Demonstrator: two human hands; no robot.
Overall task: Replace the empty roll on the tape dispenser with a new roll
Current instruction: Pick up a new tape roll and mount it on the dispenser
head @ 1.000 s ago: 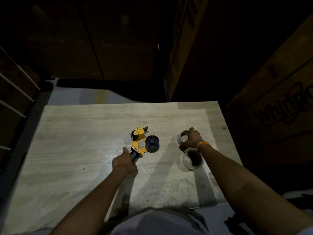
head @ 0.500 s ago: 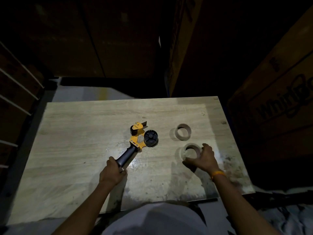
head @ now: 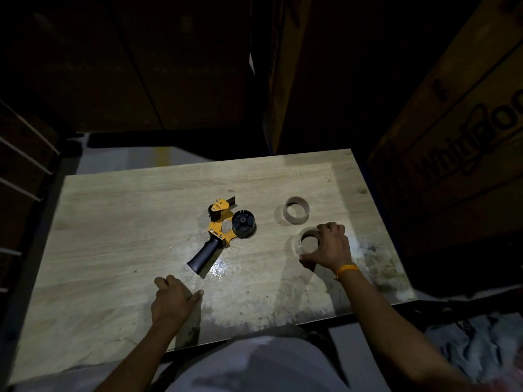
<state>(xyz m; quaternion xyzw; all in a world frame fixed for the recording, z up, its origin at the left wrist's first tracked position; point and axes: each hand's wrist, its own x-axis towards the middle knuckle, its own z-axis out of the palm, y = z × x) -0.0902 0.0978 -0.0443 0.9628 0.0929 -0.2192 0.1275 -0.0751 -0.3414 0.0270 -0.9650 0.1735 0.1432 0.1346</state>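
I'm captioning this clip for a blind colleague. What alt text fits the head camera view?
A person's right hand grips a new tape roll lying on a wooden table, while the left hand rests empty near the black handle of a yellow tape dispenser with a bare hub. An empty cardboard core sits beyond the roll.

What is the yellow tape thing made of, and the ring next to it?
The tape dispenser looks like yellow painted metal, flat and smooth, with a matte black handle, probably plastic or rubber. The empty ring looks like brown cardboard, thin-walled and dull.
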